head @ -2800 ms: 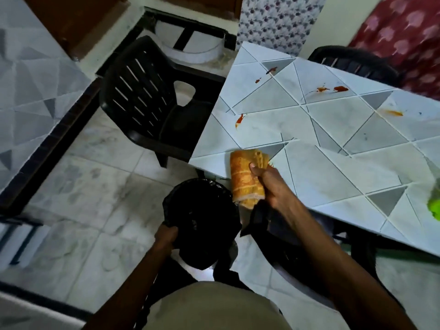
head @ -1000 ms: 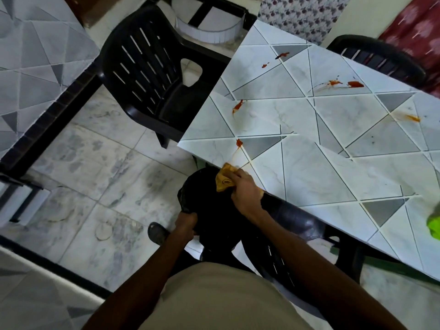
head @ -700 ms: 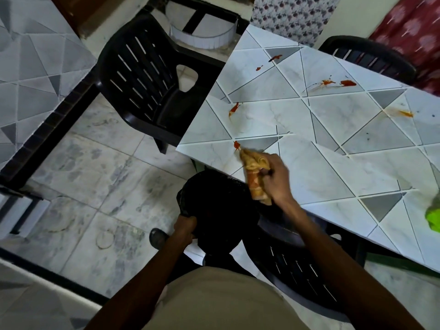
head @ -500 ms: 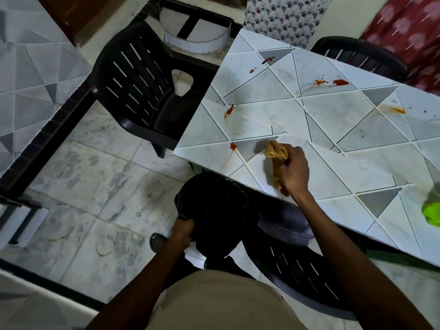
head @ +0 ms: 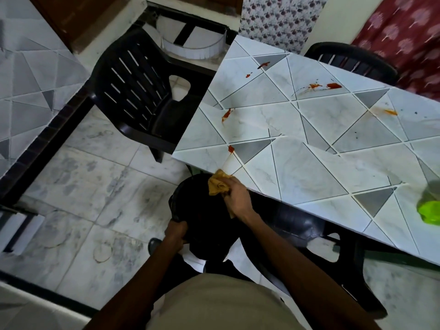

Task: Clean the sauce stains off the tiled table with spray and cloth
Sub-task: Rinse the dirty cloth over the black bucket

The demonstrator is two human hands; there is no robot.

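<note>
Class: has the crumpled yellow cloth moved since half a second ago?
Yes: the crumpled yellow cloth pulled back across the grey tiled table to its near edge.

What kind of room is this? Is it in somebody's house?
Most likely the dining room of a home. There is a tiled table spotted with sauce stains, black plastic chairs stand around it, and what look like patterned curtains hang behind.
</note>
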